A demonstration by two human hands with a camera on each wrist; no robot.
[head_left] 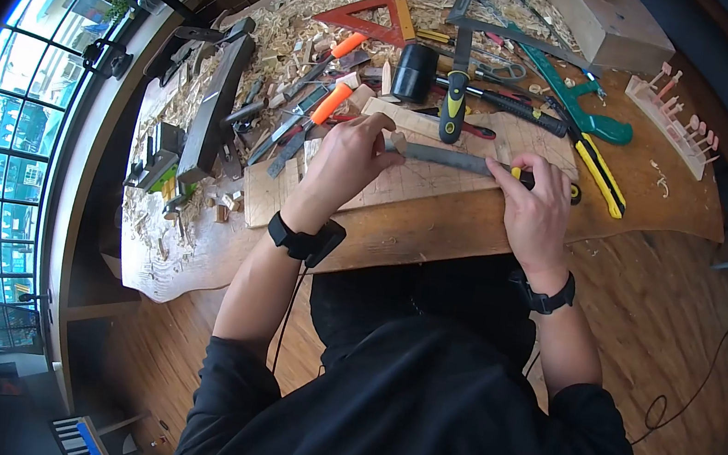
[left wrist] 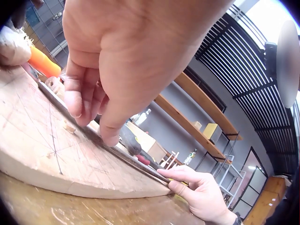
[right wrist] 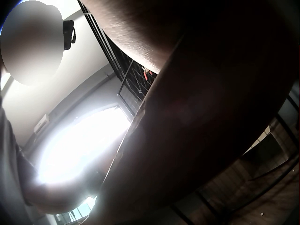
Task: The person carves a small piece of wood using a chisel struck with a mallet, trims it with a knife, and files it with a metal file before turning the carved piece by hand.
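Observation:
My left hand (head_left: 351, 156) is low over a flat wooden board (head_left: 416, 188), thumb and fingers bent around a small pale piece of wood (head_left: 399, 143). Most of that piece hides behind the thumb in the left wrist view. Beside it a long grey file (head_left: 453, 158) lies along the board. My right hand (head_left: 539, 206) grips the file at its handle end, where a bit of yellow and black shows. From the left wrist view, the right thumb and fingers (left wrist: 180, 174) pinch the file near the board's edge. The right wrist view is mostly dark.
Behind the board lie a black mallet (head_left: 414, 74), a yellow-black-handled tool (head_left: 453, 110), a green-handled saw (head_left: 578, 95) and a yellow utility knife (head_left: 601, 174). Orange-handled tools (head_left: 333, 104), a metal plane (head_left: 218, 109) and shavings crowd the left. A peg rack (head_left: 671, 126) stands right.

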